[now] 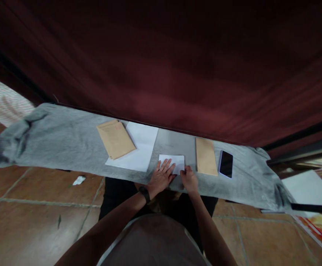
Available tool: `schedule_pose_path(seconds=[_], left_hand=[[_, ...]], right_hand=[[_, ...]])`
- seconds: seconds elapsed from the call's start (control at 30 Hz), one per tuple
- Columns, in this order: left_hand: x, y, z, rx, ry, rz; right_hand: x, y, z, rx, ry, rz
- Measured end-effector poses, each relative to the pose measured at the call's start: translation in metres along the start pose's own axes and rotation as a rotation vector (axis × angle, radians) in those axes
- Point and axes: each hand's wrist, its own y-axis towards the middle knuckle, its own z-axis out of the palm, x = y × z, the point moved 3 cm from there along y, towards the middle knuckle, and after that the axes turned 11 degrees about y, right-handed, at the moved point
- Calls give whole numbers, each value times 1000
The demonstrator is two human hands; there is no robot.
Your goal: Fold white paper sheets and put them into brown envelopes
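Observation:
A small white sheet of paper (178, 161), perhaps folded, lies on the grey cloth directly in front of me. My left hand (162, 176) rests flat on its lower left part, fingers spread, with a dark band on the wrist. At the paper's lower right corner is my right hand (189, 179), its fingers closed on the edge there. Just right of that hand lies a brown envelope (206, 156). Further left, a stack of brown envelopes (116, 139) partly covers larger white sheets (143, 144).
A phone (226, 164) with a pale purple edge lies right of the single envelope. Grey cloth (67, 140) covers the narrow surface. A dark red panel (161, 74) rises along its far side. Crumpled white paper (79, 180) lies on the tiled floor (39, 214).

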Motion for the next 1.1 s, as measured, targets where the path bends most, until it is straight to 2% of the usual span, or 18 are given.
schedule_pose_path(seconds=[0.13,0.23,0.33,0.43,0.73,0.97,1.1], left_hand=[[0,-3,2,10,2,39],[0,-1,1,14,-5,73],[-1,1,2,24,-6,113],[-3,2,3,34,4,154],[-5,3,2,13,32,194],[-1,2,-1,43,24,174],[3,-2,3,38,1,115]], right_hand=[[1,-6,-3,-116,-128,-102],[9,-3,1,-185,-124,-301],[21,5,15,-71,-59,-553],[26,11,30,36,-73,-680],[10,14,41,32,-184,-625],[-3,15,37,-48,-280,-638],[-11,14,36,-105,-306,-631]])
